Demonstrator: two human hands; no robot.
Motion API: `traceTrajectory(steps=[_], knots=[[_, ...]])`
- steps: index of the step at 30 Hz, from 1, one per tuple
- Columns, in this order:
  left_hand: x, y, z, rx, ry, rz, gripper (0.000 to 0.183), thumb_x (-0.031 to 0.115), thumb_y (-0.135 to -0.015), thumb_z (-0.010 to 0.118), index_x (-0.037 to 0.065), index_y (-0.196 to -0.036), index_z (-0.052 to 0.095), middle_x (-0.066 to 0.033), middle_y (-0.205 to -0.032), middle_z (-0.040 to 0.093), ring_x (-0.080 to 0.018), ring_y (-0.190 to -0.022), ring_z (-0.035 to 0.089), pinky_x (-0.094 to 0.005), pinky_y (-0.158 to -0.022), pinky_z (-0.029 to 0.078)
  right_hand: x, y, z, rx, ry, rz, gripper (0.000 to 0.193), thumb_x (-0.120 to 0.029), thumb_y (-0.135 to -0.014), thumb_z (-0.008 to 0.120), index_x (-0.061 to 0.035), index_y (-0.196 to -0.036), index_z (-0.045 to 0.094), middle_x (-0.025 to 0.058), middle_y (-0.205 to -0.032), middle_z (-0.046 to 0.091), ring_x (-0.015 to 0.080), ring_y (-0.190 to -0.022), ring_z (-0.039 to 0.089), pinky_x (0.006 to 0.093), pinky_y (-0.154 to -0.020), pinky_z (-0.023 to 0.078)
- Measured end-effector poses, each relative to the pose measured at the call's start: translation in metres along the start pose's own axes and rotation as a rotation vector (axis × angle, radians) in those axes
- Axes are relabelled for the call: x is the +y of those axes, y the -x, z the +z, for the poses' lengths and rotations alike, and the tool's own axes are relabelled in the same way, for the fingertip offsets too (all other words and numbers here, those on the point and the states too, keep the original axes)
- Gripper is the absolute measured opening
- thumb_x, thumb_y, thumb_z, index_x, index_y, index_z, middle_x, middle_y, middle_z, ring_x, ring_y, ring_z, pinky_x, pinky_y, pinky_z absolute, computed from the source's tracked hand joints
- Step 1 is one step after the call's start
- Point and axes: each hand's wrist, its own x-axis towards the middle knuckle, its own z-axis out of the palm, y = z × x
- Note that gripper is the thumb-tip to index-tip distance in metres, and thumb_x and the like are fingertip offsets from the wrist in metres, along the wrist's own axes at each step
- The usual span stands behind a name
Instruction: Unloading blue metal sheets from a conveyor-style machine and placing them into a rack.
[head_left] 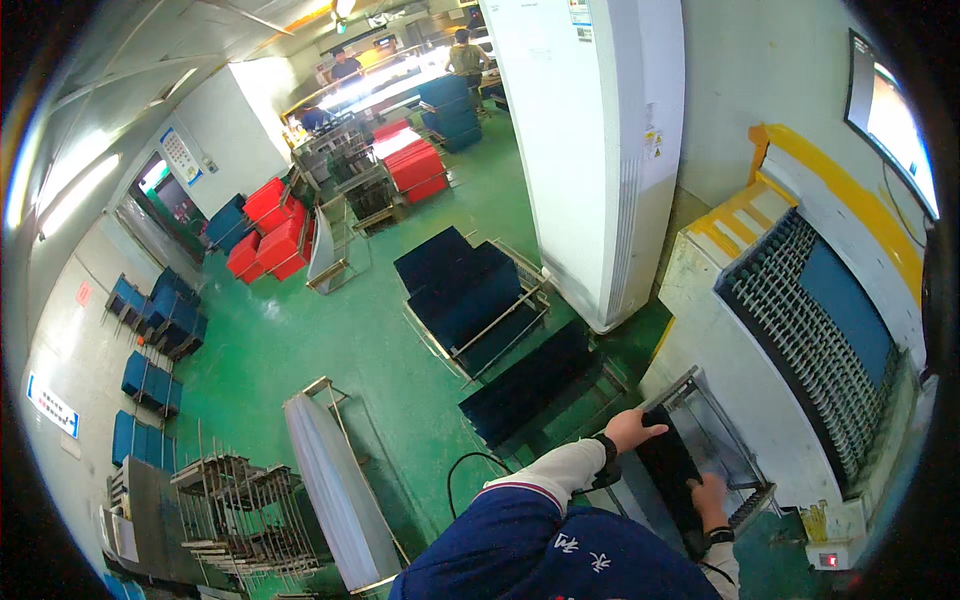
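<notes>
A stack of thin dark sheets (668,462) stands in a metal-framed rack (738,440) in front of me, at the lower right. My left hand (632,430) is at the far end of the stack, its thumb over the top and the other fingers partly hidden, closed on the sheets. Near the opposite end, my right hand (708,498) bends its fingers against the stack's edge; its fingertips are small and slightly blurred. The sheets sit between both hands.
Right of the rack stands a machine with a roller conveyor (815,320) carrying a blue sheet (845,300). Dark stacks in racks (470,300) and a tall white cabinet (590,160) lie beyond. Red stacks (415,165), a white-covered rack (340,490) and two people stand farther off.
</notes>
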Motion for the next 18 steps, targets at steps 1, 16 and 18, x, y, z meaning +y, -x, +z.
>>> traceTrajectory(steps=[1,16,18], knots=[[0.001,0.0,-0.001,-0.003,-0.001,-0.003,0.081,0.069,-0.079,0.067,-0.005,-0.112,0.065,-0.0235,-0.107,0.069,-0.0382,-0.102,0.066,-0.0446,-0.088,0.051,0.002,-0.001,0.0,0.021,0.027,-0.033,0.035,-0.036,-0.076,0.074,-0.0008,-0.081,0.072,0.0264,-0.083,0.066,0.0466,-0.085,0.064,0.0534,-0.073,0.048],[-0.026,-0.02,0.011,0.045,-0.04,0.01,0.074,0.067,-0.08,0.067,-0.002,-0.107,0.07,-0.0199,-0.099,0.073,-0.0337,-0.093,0.071,-0.0418,-0.083,0.053,-0.061,0.027,-0.255,0.236,-0.183,0.028,0.042,-0.028,-0.077,0.074,0.0016,-0.106,0.067,0.0262,-0.093,0.067,0.0428,-0.084,0.064,0.0469,-0.075,0.048],[-0.013,-0.018,0.011,-0.014,-0.076,-0.059,0.076,0.07,-0.078,0.066,-0.002,-0.102,0.07,-0.0215,-0.098,0.072,-0.0371,-0.094,0.07,-0.045,-0.083,0.053,-0.039,0.033,-0.267,0.342,-0.488,0.188,0.034,-0.023,-0.082,0.074,0.0016,-0.105,0.069,0.0168,-0.092,0.072,0.0297,-0.08,0.066,0.0406,-0.076,0.05]])
